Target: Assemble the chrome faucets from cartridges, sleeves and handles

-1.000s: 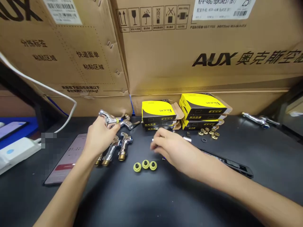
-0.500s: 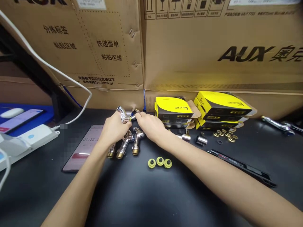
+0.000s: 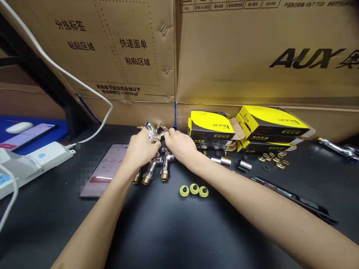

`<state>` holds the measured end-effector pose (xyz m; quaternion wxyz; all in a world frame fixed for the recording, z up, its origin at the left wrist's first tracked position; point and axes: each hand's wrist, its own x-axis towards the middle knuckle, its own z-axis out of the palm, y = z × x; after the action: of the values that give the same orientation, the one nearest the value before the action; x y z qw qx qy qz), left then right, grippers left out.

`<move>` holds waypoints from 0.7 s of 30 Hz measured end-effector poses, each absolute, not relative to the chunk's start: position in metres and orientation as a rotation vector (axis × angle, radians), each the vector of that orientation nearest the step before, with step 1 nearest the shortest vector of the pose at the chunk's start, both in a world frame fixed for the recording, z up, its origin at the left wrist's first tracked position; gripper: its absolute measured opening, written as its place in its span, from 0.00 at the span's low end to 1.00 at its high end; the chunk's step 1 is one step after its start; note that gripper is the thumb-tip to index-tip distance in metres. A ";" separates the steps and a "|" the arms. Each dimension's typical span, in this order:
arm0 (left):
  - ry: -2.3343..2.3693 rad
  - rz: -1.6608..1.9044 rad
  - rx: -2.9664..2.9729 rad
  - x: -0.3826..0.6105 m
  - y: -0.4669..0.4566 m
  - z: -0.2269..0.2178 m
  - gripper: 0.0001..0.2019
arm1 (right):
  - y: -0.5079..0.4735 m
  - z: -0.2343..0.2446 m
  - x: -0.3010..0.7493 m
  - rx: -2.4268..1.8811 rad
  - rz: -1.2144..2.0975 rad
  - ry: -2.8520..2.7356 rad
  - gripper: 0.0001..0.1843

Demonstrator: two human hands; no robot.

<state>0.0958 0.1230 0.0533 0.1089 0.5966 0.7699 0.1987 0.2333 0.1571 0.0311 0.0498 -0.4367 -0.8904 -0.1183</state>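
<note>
My left hand (image 3: 143, 148) is closed around a chrome faucet (image 3: 152, 133), whose upper end rises above the fingers. Close beside it, my right hand (image 3: 181, 145) has its fingers curled at more metal fittings; what they grip is mostly hidden. Below the hands lie chrome faucets with brass threaded ends, among them a middle faucet (image 3: 150, 172) and a right-hand faucet (image 3: 166, 166); another is partly covered by my left hand. Three yellow-green round pieces with black centres (image 3: 194, 189) sit nearer to me on the black table (image 3: 168, 231).
Yellow-and-black faucet boxes (image 3: 211, 123) are stacked behind, against large cardboard cartons (image 3: 224, 67). Chrome sleeves (image 3: 244, 165), brass rings (image 3: 282, 163) and a long black object (image 3: 297, 200) lie right. A phone (image 3: 105, 168) and a white power strip (image 3: 36, 164) are left.
The view has shifted slightly, so the scene sits a little further right and higher. Both hands stay at the faucets; the right fingers have shifted a little over the metal parts.
</note>
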 end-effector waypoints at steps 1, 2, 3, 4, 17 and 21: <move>2.262 0.585 1.756 0.096 0.123 0.053 0.13 | 0.158 0.030 0.233 -1.325 -0.371 -2.713 0.19; 2.259 0.586 1.759 0.096 0.123 0.053 0.13 | 0.158 0.029 0.232 -1.324 -0.381 -2.714 0.19; 2.255 0.585 1.762 0.096 0.123 0.053 0.14 | 0.158 0.029 0.232 -1.326 -0.388 -2.713 0.20; 2.253 0.585 1.764 0.096 0.123 0.053 0.14 | 0.159 0.028 0.231 -1.331 -0.393 -2.711 0.20; 2.277 0.562 1.773 0.095 0.122 0.053 0.13 | 0.157 0.032 0.233 -1.332 -0.350 -2.747 0.20; 2.285 0.551 1.771 0.095 0.122 0.054 0.13 | 0.153 0.036 0.238 -1.345 -0.269 -2.797 0.21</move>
<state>0.0952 0.1219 0.0538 0.0992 0.5987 0.7727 0.1862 0.2382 0.1532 0.0357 0.0132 -0.4317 -0.8977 -0.0865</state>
